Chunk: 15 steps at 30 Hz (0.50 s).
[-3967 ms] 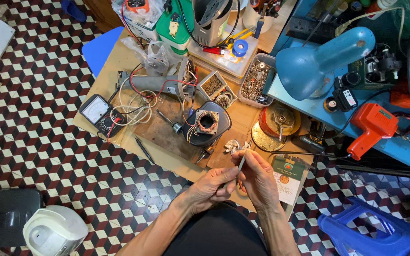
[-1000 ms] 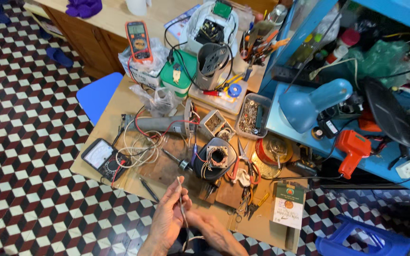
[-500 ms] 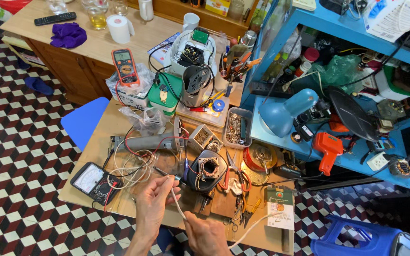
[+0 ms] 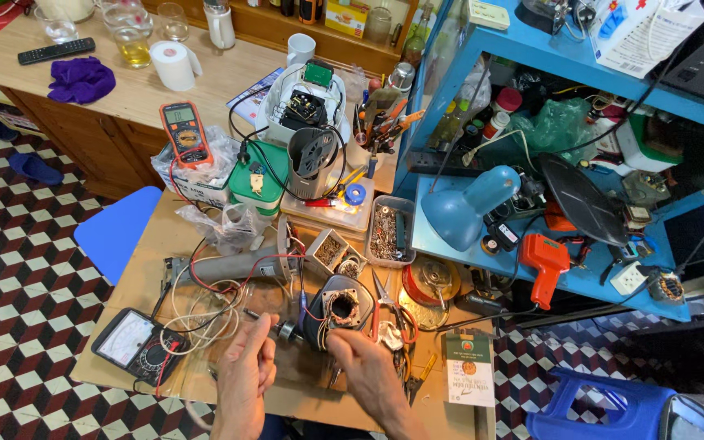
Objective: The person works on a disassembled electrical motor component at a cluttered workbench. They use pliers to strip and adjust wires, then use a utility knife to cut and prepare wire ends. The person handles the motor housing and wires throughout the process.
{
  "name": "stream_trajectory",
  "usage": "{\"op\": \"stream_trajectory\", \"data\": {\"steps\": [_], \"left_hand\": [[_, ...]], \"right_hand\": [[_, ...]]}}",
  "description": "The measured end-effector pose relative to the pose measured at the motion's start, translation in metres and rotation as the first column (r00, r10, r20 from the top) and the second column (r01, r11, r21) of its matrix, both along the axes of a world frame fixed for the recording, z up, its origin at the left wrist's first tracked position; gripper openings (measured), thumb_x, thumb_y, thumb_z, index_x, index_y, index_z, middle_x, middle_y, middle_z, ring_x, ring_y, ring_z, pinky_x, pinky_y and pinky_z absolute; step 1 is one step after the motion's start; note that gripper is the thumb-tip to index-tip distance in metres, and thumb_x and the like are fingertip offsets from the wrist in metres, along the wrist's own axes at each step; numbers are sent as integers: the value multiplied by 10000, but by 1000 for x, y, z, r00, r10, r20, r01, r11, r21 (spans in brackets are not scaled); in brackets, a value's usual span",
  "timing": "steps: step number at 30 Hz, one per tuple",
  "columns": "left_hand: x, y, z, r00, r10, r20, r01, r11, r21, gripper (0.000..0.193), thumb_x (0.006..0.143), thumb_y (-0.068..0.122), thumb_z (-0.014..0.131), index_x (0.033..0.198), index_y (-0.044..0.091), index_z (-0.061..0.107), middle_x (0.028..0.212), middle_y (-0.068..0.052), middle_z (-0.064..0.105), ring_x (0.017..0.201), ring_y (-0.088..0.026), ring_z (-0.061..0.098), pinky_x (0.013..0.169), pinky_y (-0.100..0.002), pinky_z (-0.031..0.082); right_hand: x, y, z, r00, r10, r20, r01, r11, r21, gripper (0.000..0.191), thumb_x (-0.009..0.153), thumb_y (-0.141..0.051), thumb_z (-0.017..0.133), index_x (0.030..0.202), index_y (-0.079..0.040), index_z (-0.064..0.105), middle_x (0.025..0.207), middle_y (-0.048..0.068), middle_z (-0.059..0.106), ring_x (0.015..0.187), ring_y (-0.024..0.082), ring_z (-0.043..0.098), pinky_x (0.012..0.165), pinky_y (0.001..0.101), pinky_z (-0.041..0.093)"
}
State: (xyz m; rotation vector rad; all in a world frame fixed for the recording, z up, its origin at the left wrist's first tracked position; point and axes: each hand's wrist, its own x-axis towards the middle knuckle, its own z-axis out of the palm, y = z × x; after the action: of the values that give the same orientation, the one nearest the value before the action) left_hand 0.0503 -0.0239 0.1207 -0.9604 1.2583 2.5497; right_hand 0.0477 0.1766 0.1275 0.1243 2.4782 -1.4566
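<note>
Motor housing (image 4: 342,308) just above open right hand (image 4: 366,368), left hand (image 4: 247,371) open beside

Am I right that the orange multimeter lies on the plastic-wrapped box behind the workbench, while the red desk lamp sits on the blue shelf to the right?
Not quite: the desk lamp on the blue shelf is blue, not red, as the head view shows. The orange multimeter does lie on the plastic-wrapped box behind the workbench.
</note>
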Motion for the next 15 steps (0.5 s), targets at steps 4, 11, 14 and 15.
{"op": "stream_trajectory", "data": {"steps": [4,11,14,15], "left_hand": [[-7,3,-5,993,33,110,-21,993,-115,317,931,341,689,994,31,708,612,24,441,396,-35,276,365,-240,160],[-24,-3,-35,985,65,162,-18,961,-277,327,943,352,674,1057,55,749,624,34,458,410,-21,255,387,-236,142],[-26,-9,-72,986,34,160,7,968,-251,326,942,339,651,1077,56,742,608,13,460,377,-51,252,363,-260,140],[-27,-13,-87,986,3,169,38,971,-235,325,935,339,642,1087,68,737,597,4,477,370,-64,281,363,-267,168]], "right_hand": [[-87,32,-45,992,-109,-57,115,987,116,327,986,-287,549,1176,-84,721,1035,136,770,808,204,731,718,334,598],[-195,57,-135,972,-104,-213,139,978,155,353,938,-281,623,1182,-36,693,1145,239,691,980,345,706,891,430,546],[-233,53,-148,973,-80,-217,116,980,163,408,934,-267,618,1280,-50,631,1199,248,664,1027,368,690,926,448,535],[-249,50,-149,974,-36,-222,85,973,214,445,935,-250,616,1334,-53,605,1231,270,638,1075,391,664,956,458,525]]}}
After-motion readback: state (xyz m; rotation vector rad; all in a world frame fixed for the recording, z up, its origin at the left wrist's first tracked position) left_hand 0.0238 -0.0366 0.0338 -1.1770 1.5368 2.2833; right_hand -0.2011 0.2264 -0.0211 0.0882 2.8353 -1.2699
